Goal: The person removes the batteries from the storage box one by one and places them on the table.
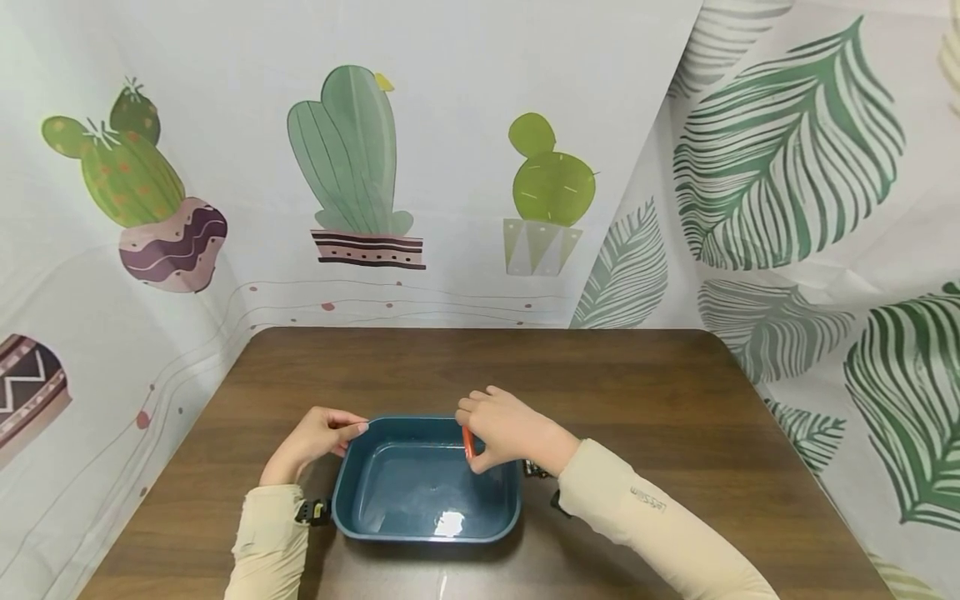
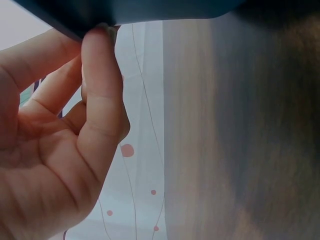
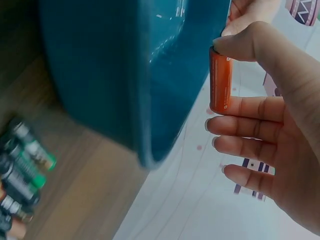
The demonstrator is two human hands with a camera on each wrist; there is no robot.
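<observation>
A deep blue rectangular tub (image 1: 348, 475) with rounded corners stands on the table. At its back left corner my left hand (image 1: 318, 435) pinches the rim; the left wrist view has the thumb (image 2: 102, 75) pressed against the tub's underside edge. Over the tub's right side, my right hand (image 1: 510, 427) holds an orange battery (image 3: 220, 82) end to end between thumb and index finger. The other fingers of that hand extend loosely in the right wrist view. In the head view, the hand partly covers the battery.
Several batteries (image 3: 25, 155), some green and black, lie on the table to the right of the tub, mostly hidden by the right arm in the head view. The brown wooden table (image 1: 637, 392) meets a patterned cloth backdrop (image 1: 465, 167) behind.
</observation>
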